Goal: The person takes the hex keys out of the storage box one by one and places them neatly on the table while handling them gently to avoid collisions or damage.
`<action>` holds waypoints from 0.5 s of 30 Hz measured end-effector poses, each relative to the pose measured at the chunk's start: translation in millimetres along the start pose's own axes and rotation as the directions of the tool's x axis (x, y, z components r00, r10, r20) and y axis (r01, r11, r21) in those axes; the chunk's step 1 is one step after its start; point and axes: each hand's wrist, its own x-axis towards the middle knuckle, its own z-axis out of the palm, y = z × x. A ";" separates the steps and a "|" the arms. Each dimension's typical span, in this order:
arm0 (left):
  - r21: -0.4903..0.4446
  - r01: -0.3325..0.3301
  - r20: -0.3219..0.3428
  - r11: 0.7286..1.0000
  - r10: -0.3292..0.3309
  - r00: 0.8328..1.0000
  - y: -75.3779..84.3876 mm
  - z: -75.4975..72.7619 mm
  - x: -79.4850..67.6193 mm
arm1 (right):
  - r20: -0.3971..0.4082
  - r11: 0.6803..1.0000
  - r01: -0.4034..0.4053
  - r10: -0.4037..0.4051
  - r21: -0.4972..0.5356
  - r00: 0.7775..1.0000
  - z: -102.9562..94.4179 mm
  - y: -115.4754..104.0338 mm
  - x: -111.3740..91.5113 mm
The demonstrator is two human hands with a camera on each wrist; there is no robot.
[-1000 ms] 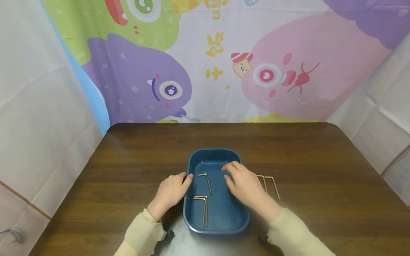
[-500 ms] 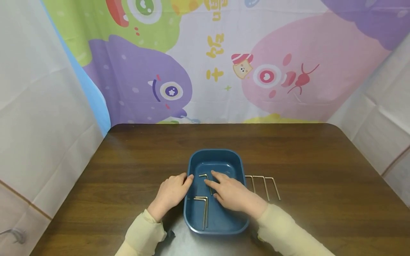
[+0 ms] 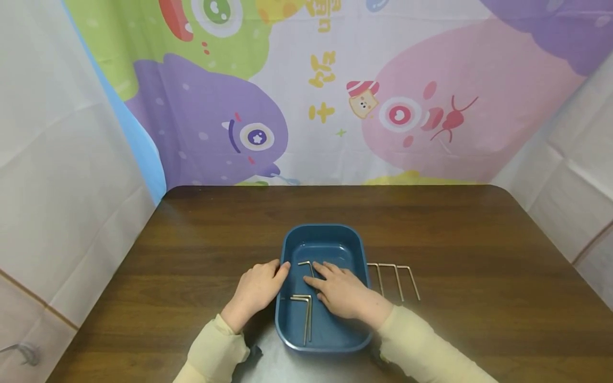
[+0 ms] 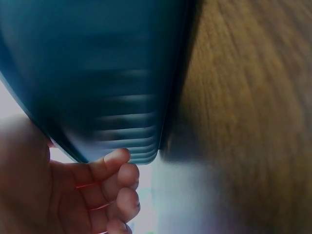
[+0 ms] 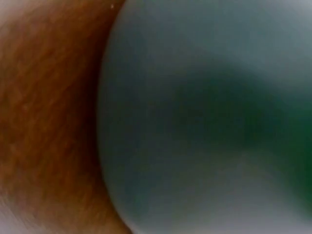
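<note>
My left hand (image 3: 257,284) holds the left rim of a deep blue plastic tray (image 3: 323,340), thumb over the edge. In the left wrist view, its fingers (image 4: 127,175) lie curled against the tray's outer wall. Inside the tray, my right hand (image 3: 346,292) reaches down with spread fingers over a single hex key (image 3: 305,263), whose short arm shows while the long arm is partly covered by the fingers. Two more hex keys (image 3: 308,319) lie side by side near the tray's front left. The right wrist view is mostly filled by the blurred tray wall (image 5: 161,122).
Three hex keys (image 3: 398,282) lie in a row on the brown wooden table (image 3: 215,223), just right of the tray. A printed cartoon curtain (image 3: 325,149) hangs behind the table's far edge, with pale cloth at both sides.
My right hand has moved left and down from the tray's right side to the single hex key, uncovering the keys on the table. My left hand has stayed on the rim.
</note>
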 end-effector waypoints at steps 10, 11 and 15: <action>0.004 -0.003 -0.005 1.000 0.003 1.000 -0.3 0.2 -0.2 | 0.020 0.999 -0.039 0.039 0.002 0.999 1.9 -2.1 1.1; 0.002 -0.003 -0.005 1.000 0.003 1.000 -0.3 0.1 -0.4 | 0.007 0.999 -0.037 0.037 -0.002 0.999 2.5 -2.2 1.1; -0.003 -0.001 -0.008 1.000 0.001 1.000 -0.4 -0.2 -0.8 | -0.034 0.999 -0.036 0.036 0.002 0.999 2.9 -2.2 1.2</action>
